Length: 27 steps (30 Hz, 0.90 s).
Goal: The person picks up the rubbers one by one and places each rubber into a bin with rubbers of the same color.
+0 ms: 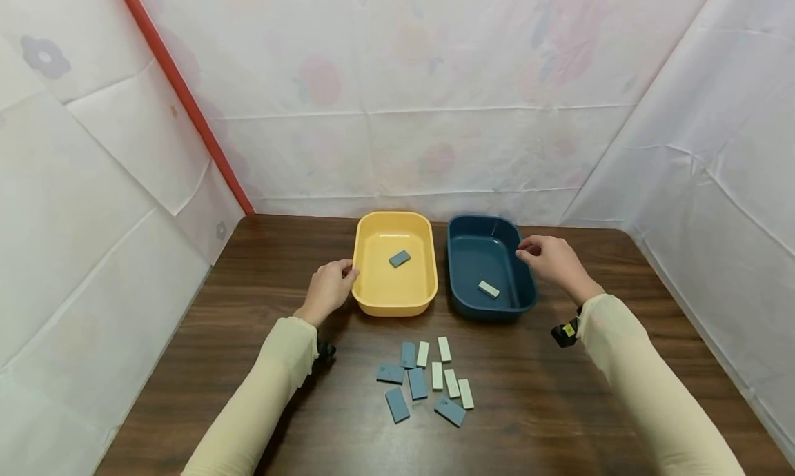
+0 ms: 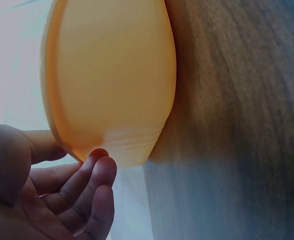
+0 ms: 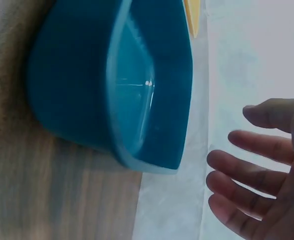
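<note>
A yellow tub (image 1: 397,309) stands at the middle back of the table, one blue-grey tile (image 1: 400,259) inside it. My left hand (image 1: 329,288) grips the tub's left rim; in the left wrist view, thumb and fingers (image 2: 102,172) lie on either side of the edge. Beside it stands a dark blue tub (image 1: 491,313) containing a pale tile (image 1: 488,289). At that tub's right side is my right hand (image 1: 555,261), holding nothing. The right wrist view shows its fingers (image 3: 241,167) spread and apart from the blue wall.
In front of the tubs, several blue-grey tiles (image 1: 397,405) and several pale tiles (image 1: 437,377) lie loosely grouped on the dark wooden table (image 1: 534,421). White patterned sheets (image 1: 397,138) hang behind and at both sides. A red pole (image 1: 186,100) slants at the back left.
</note>
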Available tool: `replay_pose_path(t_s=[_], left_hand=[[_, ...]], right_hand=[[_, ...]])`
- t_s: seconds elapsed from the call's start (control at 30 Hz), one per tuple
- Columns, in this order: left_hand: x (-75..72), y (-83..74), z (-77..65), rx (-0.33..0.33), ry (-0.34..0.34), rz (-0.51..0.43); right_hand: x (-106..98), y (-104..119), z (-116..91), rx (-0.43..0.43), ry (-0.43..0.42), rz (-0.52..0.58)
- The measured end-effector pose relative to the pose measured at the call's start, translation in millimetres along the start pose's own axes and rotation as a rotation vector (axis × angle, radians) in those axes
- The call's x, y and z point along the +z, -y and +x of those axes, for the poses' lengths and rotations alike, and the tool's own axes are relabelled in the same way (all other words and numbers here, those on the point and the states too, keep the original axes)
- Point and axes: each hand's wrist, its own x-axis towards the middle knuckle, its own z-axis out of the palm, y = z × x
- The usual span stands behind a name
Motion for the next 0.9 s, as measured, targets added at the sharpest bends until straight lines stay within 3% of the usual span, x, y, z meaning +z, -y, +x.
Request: replay_pose_path(t_s=[0.33, 0.9], left_hand=[[-1.8, -2.6, -2.0, -0.010, 0.011, -0.014], [-4.1, -2.4, -1.6, -0.015, 0.015, -0.002]], right_hand=[[11, -17, -25, 0.085, -0.068, 0.074], [38, -33, -48, 0.148, -0.057, 0.059]])
